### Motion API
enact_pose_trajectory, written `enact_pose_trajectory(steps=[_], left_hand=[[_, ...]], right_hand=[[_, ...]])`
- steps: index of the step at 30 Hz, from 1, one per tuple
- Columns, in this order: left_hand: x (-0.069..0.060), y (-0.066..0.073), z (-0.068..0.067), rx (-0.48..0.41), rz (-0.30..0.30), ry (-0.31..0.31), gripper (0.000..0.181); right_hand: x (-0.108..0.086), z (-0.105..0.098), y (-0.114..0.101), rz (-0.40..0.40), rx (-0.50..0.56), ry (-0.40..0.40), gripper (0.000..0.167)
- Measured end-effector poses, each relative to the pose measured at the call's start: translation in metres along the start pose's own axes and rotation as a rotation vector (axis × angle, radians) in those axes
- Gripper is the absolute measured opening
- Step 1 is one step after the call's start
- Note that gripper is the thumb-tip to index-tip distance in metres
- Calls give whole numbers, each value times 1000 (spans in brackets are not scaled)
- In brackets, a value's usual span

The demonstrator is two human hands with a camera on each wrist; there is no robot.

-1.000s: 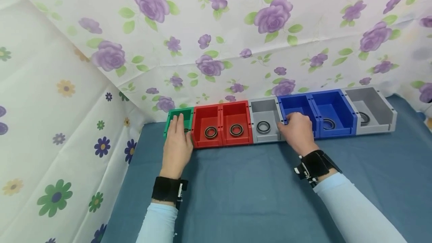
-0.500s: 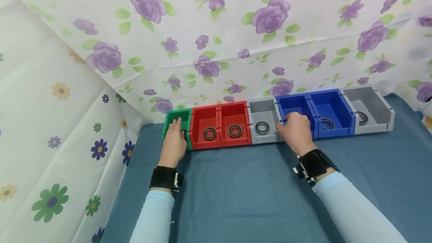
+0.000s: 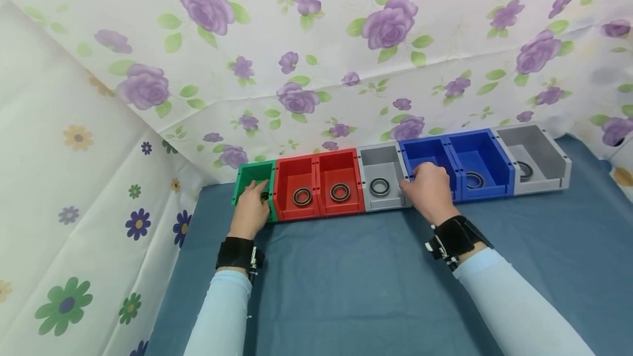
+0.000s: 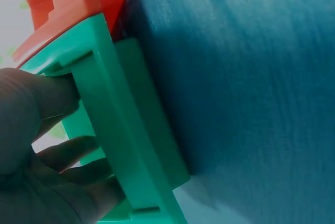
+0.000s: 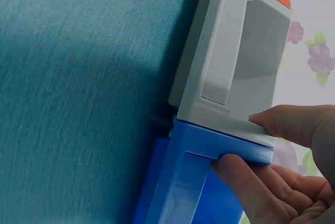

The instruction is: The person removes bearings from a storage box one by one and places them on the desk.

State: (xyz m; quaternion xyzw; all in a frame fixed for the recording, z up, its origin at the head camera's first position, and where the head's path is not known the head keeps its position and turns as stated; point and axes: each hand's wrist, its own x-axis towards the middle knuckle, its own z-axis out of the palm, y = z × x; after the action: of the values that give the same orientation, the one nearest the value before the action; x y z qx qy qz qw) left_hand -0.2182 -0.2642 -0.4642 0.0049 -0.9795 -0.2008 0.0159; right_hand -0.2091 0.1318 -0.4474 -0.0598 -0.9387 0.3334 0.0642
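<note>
In the head view my left hand (image 3: 250, 209) reaches into the green bin (image 3: 239, 183) at the row's left end, with a ring (image 3: 264, 196) beside its fingers. The left wrist view shows my left hand (image 4: 39, 145) with bent fingers inside the green bin (image 4: 123, 130); no ring can be made out there. My right hand (image 3: 431, 192) pinches the adjoining walls of the middle grey bin (image 3: 384, 154) and the left blue bin (image 3: 426, 150). In the right wrist view the thumb of my right hand (image 5: 293, 166) lies on the grey side, its fingers on the blue side.
Two red bins (image 3: 296, 166), the right blue bin (image 3: 477, 144) and an end grey bin (image 3: 524, 139) complete the joined row. Dark-rimmed rings (image 3: 339, 192) lie in several bins. Floral cloth (image 3: 316, 114) stands behind the blue-grey table (image 3: 346, 279).
My left hand, at first stretched over the green bin, has drawn back slightly and bent its fingers down inside it. My right hand keeps its grip on the bin walls. The head view has shifted slightly.
</note>
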Motion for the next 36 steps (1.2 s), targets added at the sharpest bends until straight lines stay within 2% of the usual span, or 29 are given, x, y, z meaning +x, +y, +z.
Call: enact_pose_trajectory(steps=[5, 13, 17, 20, 27, 32, 36], left_hand=[[4, -2, 1, -14, -39, -62, 54], [11, -1, 0, -57, -105, -118, 60], [13, -3, 1, -55, -144, -136, 62], [14, -4, 1, -27, -150, -121, 54], [14, -4, 2, 14, -134, -61, 19], [13, -3, 3, 23, -114, -5, 11], [12, -4, 5, 19, -88, 26, 11]], right_hand=[[0, -1, 0, -5, 4, -6, 40], [0, -3, 1, 10, 11, -12, 43], [0, -2, 1, 18, 18, -29, 38], [1, -2, 1, 20, 21, -36, 35], [1, -1, 1, 8, 23, -34, 33], [1, -1, 1, 2, 23, -26, 39], [1, -2, 1, 2, 25, -26, 43]])
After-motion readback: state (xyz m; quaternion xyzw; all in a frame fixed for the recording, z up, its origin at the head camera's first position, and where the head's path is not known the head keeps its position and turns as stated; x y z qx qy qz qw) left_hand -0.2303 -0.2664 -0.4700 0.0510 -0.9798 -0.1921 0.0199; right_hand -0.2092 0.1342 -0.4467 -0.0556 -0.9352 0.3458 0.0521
